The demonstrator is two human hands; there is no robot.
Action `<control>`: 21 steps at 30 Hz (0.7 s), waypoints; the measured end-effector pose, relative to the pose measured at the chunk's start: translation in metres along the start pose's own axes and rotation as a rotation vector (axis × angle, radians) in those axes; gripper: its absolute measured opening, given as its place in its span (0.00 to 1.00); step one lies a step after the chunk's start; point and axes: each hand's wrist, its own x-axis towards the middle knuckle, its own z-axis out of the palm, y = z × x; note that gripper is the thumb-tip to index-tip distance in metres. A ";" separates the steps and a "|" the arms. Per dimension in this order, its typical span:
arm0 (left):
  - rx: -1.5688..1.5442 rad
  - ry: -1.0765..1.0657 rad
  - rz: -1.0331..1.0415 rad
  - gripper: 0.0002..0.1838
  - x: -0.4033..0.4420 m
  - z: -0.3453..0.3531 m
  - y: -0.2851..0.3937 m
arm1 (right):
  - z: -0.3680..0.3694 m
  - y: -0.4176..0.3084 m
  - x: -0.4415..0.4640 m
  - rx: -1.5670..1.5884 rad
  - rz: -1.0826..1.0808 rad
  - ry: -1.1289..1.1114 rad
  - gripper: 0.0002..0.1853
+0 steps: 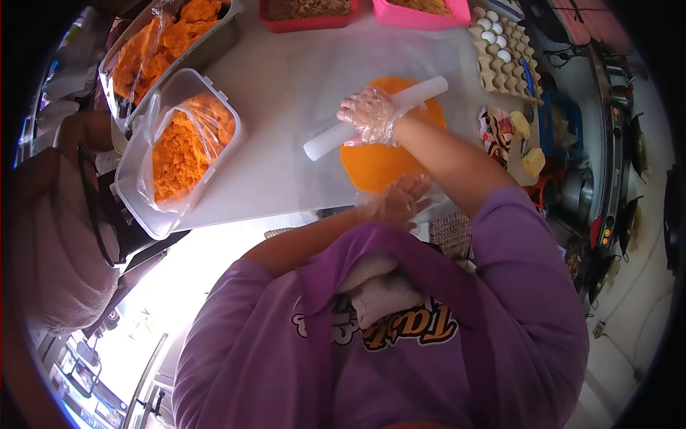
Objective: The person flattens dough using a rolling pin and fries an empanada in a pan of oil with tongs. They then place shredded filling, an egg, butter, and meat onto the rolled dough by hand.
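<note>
Fingers (349,112) of the gloved right hand (371,118) lie over a white rolling pin (425,91) across flattened orange dough (377,168), any clamp unclear; the left hand's (393,200) extend, apart, beside it; the pin seems light, stiff, best held mid-length; the dough soft, tearable.

Rolling pin (424,91): white. Flattened sheet (379,163), under pin: orange. Nearest tub (133,200), left of pin: translucent white; contents (180,154), orange. Beyond pin: red tub (311,26), pink tub (423,21). Egg tray (511,77), right of pin: beige; eggs (489,36), white.
</note>
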 end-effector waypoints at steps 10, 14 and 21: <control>-0.279 -0.044 0.054 0.36 -0.043 -0.020 -0.070 | 0.009 -0.068 -0.006 0.109 0.060 -0.048 0.27; -0.283 -0.060 0.047 0.34 -0.032 -0.013 -0.071 | 0.010 -0.060 -0.030 0.274 0.130 -0.205 0.29; -0.298 -0.091 0.040 0.30 -0.033 -0.006 -0.083 | 0.017 -0.050 -0.021 0.260 0.152 -0.171 0.30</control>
